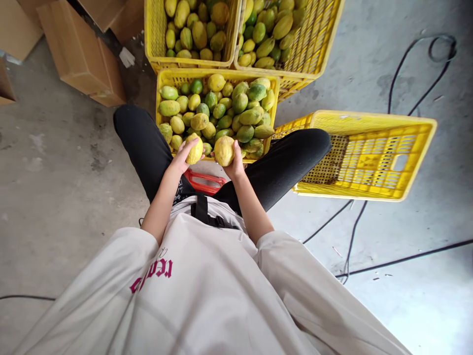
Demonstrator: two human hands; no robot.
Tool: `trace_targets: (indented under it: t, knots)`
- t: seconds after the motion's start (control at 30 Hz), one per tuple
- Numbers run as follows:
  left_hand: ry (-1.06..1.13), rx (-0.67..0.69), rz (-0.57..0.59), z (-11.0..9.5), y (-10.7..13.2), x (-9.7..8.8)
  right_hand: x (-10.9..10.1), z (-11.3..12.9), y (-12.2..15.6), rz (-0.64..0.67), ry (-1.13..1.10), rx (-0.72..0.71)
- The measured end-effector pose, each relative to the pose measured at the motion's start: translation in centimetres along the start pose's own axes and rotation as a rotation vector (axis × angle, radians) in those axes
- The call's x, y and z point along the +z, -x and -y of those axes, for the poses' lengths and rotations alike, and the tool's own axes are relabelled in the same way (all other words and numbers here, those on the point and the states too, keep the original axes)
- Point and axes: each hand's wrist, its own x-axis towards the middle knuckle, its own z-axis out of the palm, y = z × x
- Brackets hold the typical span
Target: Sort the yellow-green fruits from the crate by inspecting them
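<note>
My left hand (182, 159) is closed around a yellow fruit (195, 149). A second, paler yellow fruit (223, 150) sits in my right hand (236, 167), which is also closed on it. Both hands hover over the near edge of a yellow crate (164, 78) full of green and yellow fruits, which stands between my knees. I am seated with black trouser legs on either side of it, and a red stool edge (204, 181) shows beneath me.
Two more yellow crates (154, 34) of fruit stand behind the first. An empty yellow crate (369, 158) lies to my right. Cardboard boxes (81, 54) sit at the far left. Black cables (406, 79) run across the concrete floor on the right.
</note>
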Motion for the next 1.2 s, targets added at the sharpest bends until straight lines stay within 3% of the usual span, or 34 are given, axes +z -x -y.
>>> trace_targets:
  t: [0.2,0.57,0.83,1.0,1.2]
  knots:
    - [0.042,-0.033,-0.068,-0.2,-0.5,0.3,0.4,0.2,0.1,-0.055,-0.056,0.005]
    - [0.064,-0.163,-0.048,-0.8,0.0,0.4,0.3,-0.3,-0.5,-0.110,-0.086,-0.025]
    - [-0.076,-0.096,-0.037,-0.6,0.0,0.4,0.4,-0.3,-0.3,-0.103,-0.048,0.001]
    - [-0.083,-0.124,-0.054,-0.5,-0.9,0.3,0.4,-0.1,-0.5,-0.058,-0.076,0.056]
    - [-0.042,-0.109,-0.123,-0.8,-1.4,-0.2,0.7,-0.2,-0.6,-0.095,-0.135,0.049]
